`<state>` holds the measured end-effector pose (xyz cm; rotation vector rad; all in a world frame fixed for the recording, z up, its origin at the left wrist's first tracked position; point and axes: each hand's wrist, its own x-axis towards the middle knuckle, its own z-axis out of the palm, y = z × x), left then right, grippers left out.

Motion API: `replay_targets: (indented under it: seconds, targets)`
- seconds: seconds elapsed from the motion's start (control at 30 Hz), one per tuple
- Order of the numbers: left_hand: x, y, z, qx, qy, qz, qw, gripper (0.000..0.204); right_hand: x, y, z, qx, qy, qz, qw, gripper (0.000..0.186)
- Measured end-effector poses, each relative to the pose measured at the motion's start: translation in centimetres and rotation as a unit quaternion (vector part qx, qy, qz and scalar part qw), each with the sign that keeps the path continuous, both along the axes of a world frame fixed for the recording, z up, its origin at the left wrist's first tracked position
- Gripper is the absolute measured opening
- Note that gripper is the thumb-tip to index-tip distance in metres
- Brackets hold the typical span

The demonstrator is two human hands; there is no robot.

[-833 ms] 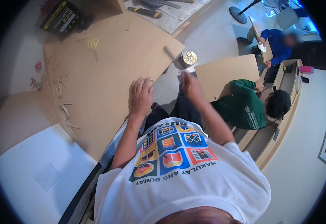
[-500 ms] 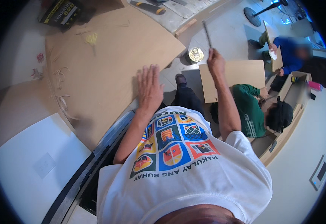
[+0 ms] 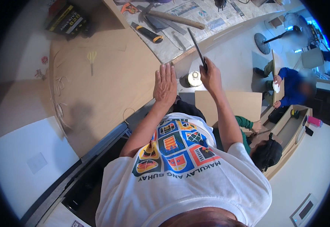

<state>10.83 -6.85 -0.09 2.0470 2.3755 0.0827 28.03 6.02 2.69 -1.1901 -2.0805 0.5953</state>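
Note:
My left hand (image 3: 165, 85) lies with straight fingers at the right edge of a large light-wood board (image 3: 115, 72). To its right, my right hand (image 3: 211, 77) grips a long, thin dark tool (image 3: 195, 43), possibly a file, angled upward. Behind that hand, lower down, a metal can (image 3: 195, 78) stands. Yellow-handled scissors (image 3: 91, 59) lie on the board, with thin curled strips (image 3: 60, 87) along its left side. A thin loop (image 3: 129, 113) hangs near the board's front edge.
A newspaper-covered worktop (image 3: 195, 11) holds a knife (image 3: 147, 33) and other tools. A dark container (image 3: 66, 20) is top left. A co-worker in green (image 3: 244, 125) bends beside a panel (image 3: 227, 106) and long drawers (image 3: 290, 125); another in blue (image 3: 293, 87) works near a fan (image 3: 297, 30).
My left hand has slid forward and right along the board's edge. My right hand has risen, lifting the dark tool upright, then come closer to the left. The view has shifted, showing more of the worktop.

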Motion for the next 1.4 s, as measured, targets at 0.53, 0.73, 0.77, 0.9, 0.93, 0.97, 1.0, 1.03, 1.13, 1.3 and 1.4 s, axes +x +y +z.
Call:
replay_targets:
  seconds: [0.53, 0.73, 0.77, 0.9, 0.93, 0.97, 1.0, 1.03, 1.13, 1.3, 1.4]
  targets:
    - [0.0, -15.8, 4.4, 0.105, -0.322, 0.172, 0.925, 0.025, -9.0, 6.4, 0.4, -0.128, 0.018, 0.136, 0.982, 0.028]
    - [1.2, -18.3, 6.7, 0.227, -0.318, 0.378, 0.839, 0.019, -4.9, -7.3, -3.2, -0.776, 0.302, 0.073, 0.549, 0.039]
    - [0.8, -18.4, 6.1, 0.234, -0.294, 0.357, 0.855, 0.020, -5.1, -8.0, -1.7, -0.770, 0.329, 0.088, 0.539, 0.035]
    - [-1.4, -17.3, 7.1, 0.224, -0.229, 0.318, 0.892, 0.021, -4.5, -8.7, -1.8, -0.779, 0.342, 0.059, 0.522, 0.025]
    - [-2.0, -17.0, 7.5, 0.215, -0.225, 0.329, 0.892, 0.022, -4.4, -8.5, -1.8, -0.773, 0.344, 0.064, 0.529, 0.025]
    - [-2.4, -16.9, 7.7, 0.206, -0.221, 0.340, 0.891, 0.023, -4.2, -8.4, -1.8, -0.767, 0.346, 0.068, 0.536, 0.025]
    - [-2.9, -17.0, 7.6, 0.204, -0.203, 0.339, 0.896, 0.023, -4.3, -8.2, -1.7, -0.761, 0.349, 0.074, 0.542, 0.025]
    - [-3.4, -17.2, 7.2, 0.203, -0.186, 0.337, 0.900, 0.023, -4.2, -8.2, -2.3, -0.773, 0.349, 0.065, 0.527, 0.022]
    - [-4.3, -17.7, 6.5, 0.157, -0.187, 0.349, 0.905, 0.031, -3.6, -7.7, -2.5, -0.779, 0.290, 0.081, 0.550, 0.021]
    - [-4.6, -18.9, 4.9, 0.089, -0.156, 0.349, 0.920, 0.044, -4.9, -3.9, -1.0, -0.417, 0.115, 0.160, 0.887, 0.029]
    - [-4.7, -19.0, 4.4, 0.095, -0.155, 0.359, 0.915, 0.046, -11.0, 1.0, 3.9, -0.242, 0.084, 0.204, 0.945, 0.025]
